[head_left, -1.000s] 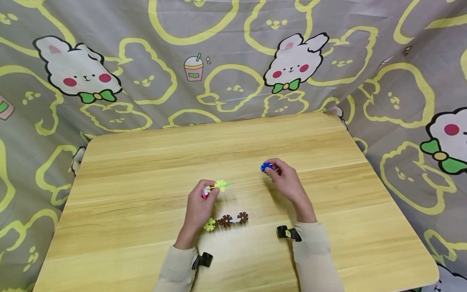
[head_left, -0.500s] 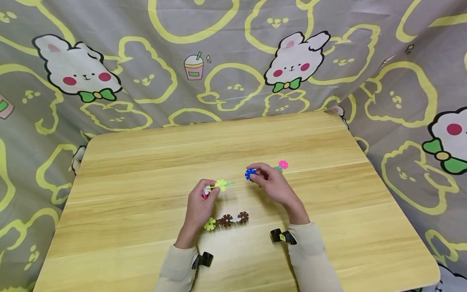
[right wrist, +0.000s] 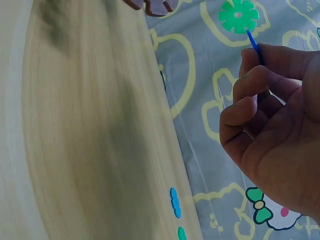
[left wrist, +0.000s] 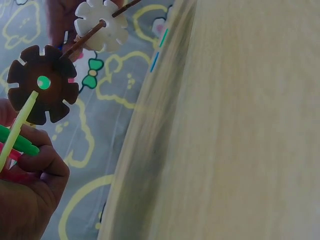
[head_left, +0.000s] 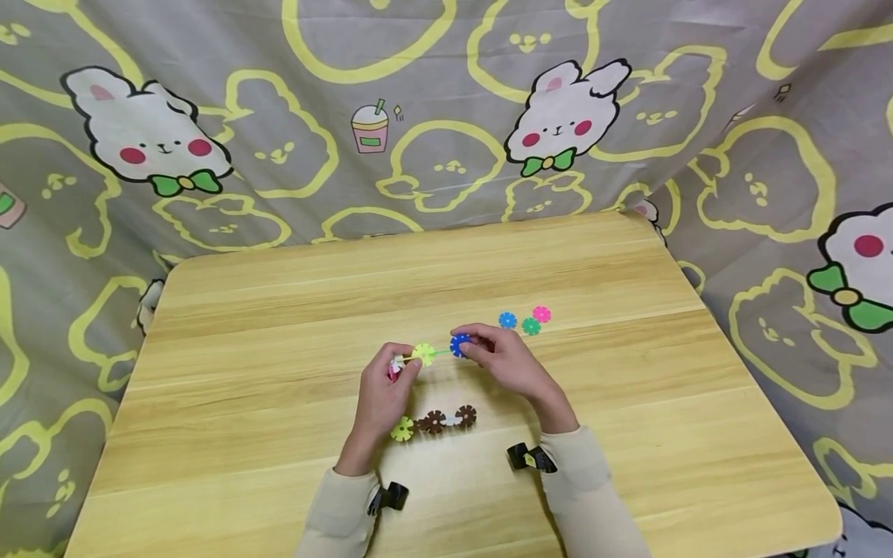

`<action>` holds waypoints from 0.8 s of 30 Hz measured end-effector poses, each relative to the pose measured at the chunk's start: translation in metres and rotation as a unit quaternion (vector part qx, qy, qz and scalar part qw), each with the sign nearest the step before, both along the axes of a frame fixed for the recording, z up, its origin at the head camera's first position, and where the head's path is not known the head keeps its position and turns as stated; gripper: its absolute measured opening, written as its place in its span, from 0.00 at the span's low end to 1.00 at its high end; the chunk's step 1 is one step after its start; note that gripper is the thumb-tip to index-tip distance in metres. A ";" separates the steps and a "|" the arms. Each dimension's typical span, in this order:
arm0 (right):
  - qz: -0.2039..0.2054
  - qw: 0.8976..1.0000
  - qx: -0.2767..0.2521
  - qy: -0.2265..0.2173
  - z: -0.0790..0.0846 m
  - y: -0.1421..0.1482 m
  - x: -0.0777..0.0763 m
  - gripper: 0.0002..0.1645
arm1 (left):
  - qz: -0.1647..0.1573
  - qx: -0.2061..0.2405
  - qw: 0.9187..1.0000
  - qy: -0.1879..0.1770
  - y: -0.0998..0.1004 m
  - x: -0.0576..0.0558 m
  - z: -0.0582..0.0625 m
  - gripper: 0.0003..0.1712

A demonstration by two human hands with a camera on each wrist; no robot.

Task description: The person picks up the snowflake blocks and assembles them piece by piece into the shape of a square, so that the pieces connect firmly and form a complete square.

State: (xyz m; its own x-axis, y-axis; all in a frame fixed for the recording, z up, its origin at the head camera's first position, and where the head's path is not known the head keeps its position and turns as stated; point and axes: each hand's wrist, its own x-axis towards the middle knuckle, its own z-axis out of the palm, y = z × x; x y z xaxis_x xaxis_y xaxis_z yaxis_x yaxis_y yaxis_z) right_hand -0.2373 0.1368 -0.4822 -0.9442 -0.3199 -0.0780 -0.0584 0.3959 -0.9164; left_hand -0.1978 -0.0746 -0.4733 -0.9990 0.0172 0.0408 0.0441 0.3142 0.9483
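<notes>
Fingers (right wrist: pixel 280 57) pinching blue disc (head_left: pixel 457 344), green disc (right wrist: pixel 245 21) just beside

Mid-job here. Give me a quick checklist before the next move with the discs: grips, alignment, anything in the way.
1. Left hand holding the yellow disc: ok, thumb against it.
2. Right hand holding the dark blue disc: ok, pinched.
3. Dark blue disc brought to the green disc: ok, they meet at the green rim in the right wrist view.
4. Dark blue disc seated in a green slot: cannot tell; too small to judge.
5. Brown disc chain out of the way: ok, nearer the person than the held discs.
6. Loose light blue disc within sight: ok, on the table beyond the right hand.
</notes>
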 end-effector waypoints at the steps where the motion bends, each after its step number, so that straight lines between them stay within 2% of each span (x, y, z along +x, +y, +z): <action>1: -0.001 1.000 0.000 -0.001 0.000 0.000 0.000 0.16 | 0.000 0.000 1.000 -0.001 0.000 0.000 0.000 0.09; 14: -0.029 0.999 -0.023 -0.003 -0.002 -0.005 0.004 0.15 | 0.004 -0.003 1.000 0.018 0.001 0.001 -0.001 0.09; 24: -0.029 0.999 -0.030 -0.005 -0.003 -0.008 0.005 0.15 | 0.005 0.002 1.000 0.017 0.001 0.000 -0.002 0.09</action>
State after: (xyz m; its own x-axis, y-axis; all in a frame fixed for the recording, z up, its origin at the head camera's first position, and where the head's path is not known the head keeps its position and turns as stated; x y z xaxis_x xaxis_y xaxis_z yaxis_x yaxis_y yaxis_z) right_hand -0.2327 0.1291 -0.4849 -0.9604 -0.2695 -0.0704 -0.0276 0.3433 -0.9388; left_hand -0.1975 -0.0732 -0.4749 -0.9972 0.0067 0.0751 0.0735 0.3109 0.9476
